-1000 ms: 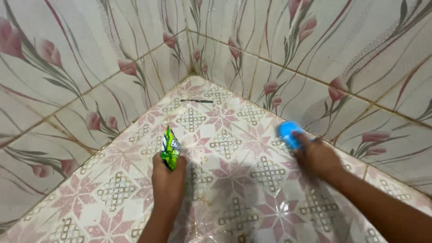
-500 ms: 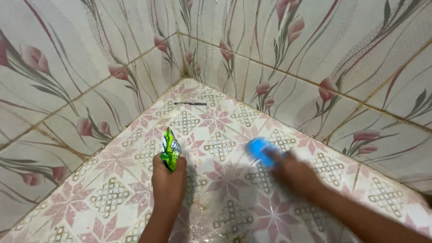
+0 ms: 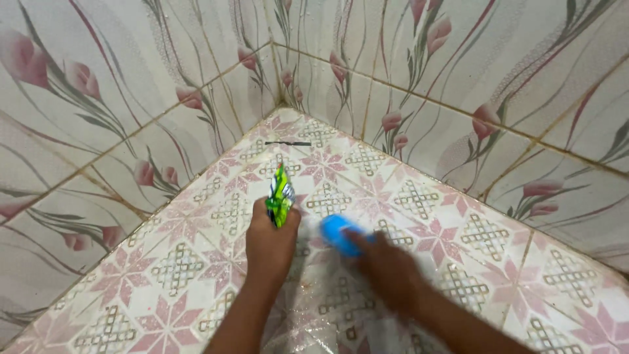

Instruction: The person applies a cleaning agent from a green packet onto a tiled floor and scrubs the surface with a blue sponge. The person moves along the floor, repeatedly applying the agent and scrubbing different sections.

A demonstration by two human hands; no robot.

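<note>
My left hand grips a small green sachet and holds it upright over the patterned floor tiles. My right hand presses a blue scrubber onto the wet floor just right of the left hand. The right hand is blurred with motion. The scrubber's far end sticks out past my fingers; the rest is hidden under the hand.
Two walls of flowered tiles meet at a corner beyond the hands. A thin dark strip lies on the floor near that corner. A wet, glossy patch spreads on the tiles between my forearms.
My right hand has swept the blue scrubber leftward from beside the right wall to just next to my left hand. The left hand keeps hold of the sachet.
</note>
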